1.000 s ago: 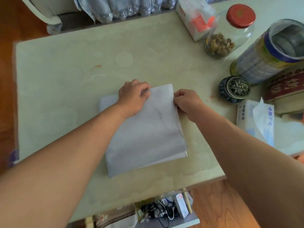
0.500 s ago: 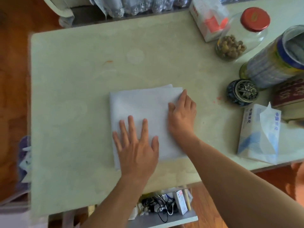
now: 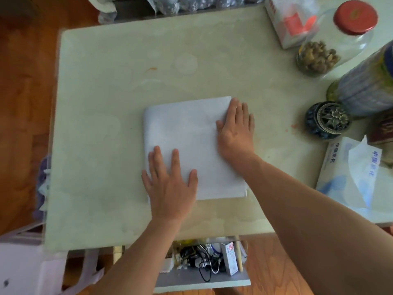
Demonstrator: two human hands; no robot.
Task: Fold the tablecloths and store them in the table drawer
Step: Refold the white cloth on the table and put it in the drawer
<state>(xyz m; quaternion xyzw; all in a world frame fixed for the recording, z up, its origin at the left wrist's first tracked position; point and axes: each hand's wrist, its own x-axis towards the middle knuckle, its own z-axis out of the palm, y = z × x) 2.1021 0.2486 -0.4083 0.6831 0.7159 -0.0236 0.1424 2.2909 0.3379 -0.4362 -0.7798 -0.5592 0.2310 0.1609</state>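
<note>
A white tablecloth [image 3: 189, 135], folded into a flat square, lies in the middle of the pale green table [image 3: 102, 103]. My left hand [image 3: 170, 184] presses flat on its near left corner with fingers spread. Along the cloth's right edge my right hand [image 3: 236, 130] lies flat, fingers straight and pointing away from me. Below the table's near edge a drawer [image 3: 204, 279] stands pulled out, holding cables and small boxes.
At the right stand a red-lidded glass jar [image 3: 331, 39], a white and red box [image 3: 289, 20], a tall tin [image 3: 368, 81], a small ornate pot [image 3: 327, 120] and a tissue box [image 3: 350, 171]. A white bag [image 3: 32, 269] sits on the wooden floor at the lower left.
A second ago both hands gripped the cloth's far edge. They then folded it toward me and flattened it; since half a second ago the right hand has slid up along the right edge.
</note>
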